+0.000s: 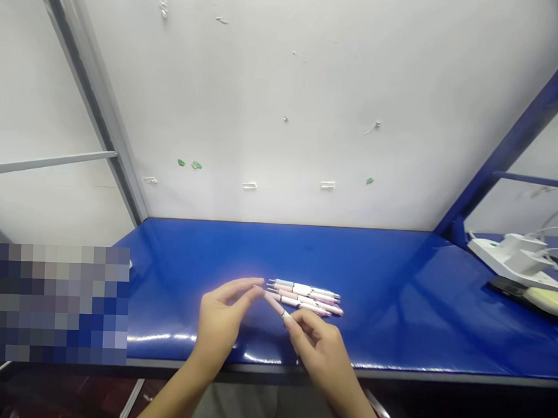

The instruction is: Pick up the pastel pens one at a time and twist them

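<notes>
Above the blue worktop [395,298], the left hand [220,323] and right hand [322,348] each pinch one pen [273,304]; four pens [306,297] lie just behind; pulling apart needs steady, opposed grip

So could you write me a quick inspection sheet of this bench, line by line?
Surface: glossy blue bench top, with light glare along its front edge.
Job's things: one pink pen held between both hands; a row of pens lying side by side just behind it.
Clutter: a white power strip and a pale yellowish object at the far right.
Hands: left hand pinches the pen's tip end; right hand grips its other end.
Cables: white cables run from the power strip.
Surroundings: white back wall with tape scraps, blue frame post on the right, grey post on the left.
</notes>
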### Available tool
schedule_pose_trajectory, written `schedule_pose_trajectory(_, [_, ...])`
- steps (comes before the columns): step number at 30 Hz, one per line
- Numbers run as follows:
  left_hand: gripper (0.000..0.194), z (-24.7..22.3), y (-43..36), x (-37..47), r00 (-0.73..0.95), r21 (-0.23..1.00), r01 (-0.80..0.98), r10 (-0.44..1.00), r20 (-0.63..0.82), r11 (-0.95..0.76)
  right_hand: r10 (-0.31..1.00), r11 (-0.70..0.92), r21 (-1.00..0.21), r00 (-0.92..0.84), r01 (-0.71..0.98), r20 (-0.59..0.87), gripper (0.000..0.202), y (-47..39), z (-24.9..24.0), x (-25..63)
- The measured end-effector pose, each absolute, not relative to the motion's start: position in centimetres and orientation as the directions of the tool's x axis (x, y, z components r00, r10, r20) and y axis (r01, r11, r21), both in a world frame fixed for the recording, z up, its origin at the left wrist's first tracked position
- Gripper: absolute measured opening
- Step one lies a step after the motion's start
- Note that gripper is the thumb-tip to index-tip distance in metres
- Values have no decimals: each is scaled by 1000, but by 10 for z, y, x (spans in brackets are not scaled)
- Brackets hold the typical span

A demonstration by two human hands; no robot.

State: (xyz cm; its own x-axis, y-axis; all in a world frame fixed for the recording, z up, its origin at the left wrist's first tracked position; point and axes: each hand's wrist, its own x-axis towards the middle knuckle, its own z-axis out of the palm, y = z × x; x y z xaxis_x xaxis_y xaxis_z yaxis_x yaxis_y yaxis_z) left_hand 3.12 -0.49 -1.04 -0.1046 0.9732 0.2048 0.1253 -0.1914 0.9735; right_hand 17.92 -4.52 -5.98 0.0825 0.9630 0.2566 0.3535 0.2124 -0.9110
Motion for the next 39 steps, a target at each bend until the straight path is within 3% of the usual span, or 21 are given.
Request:
schedule_pose_trajectory(5, [12, -11, -5, 32, -159, 964, 171, 960, 231, -204, 964, 208, -911, 83, 356, 252, 36, -44, -57, 178])
schedule_pose_trajectory(12, [16, -13, 1, 28, -99, 995, 41, 991, 93, -90, 964, 207, -899, 78, 385, 255, 36, -42, -59, 178])
schedule_pose_trajectory(23, [22, -12, 3, 32, -36, 994, -103, 999, 29, -33, 955, 204, -886, 113, 417, 273, 36, -41, -60, 177])
schedule_pose_trajectory(30, [19, -15, 1, 32, -56, 992, -80, 994, 95, -100, 959, 213, -902, 95, 376, 267, 36, -42, -62, 176])
schedule_pose_trajectory(39, [11, -13, -3, 32, -144, 983, 82, 974, 174, -163, 964, 213, -905, 73, 369, 257, 38, -42, -57, 179])
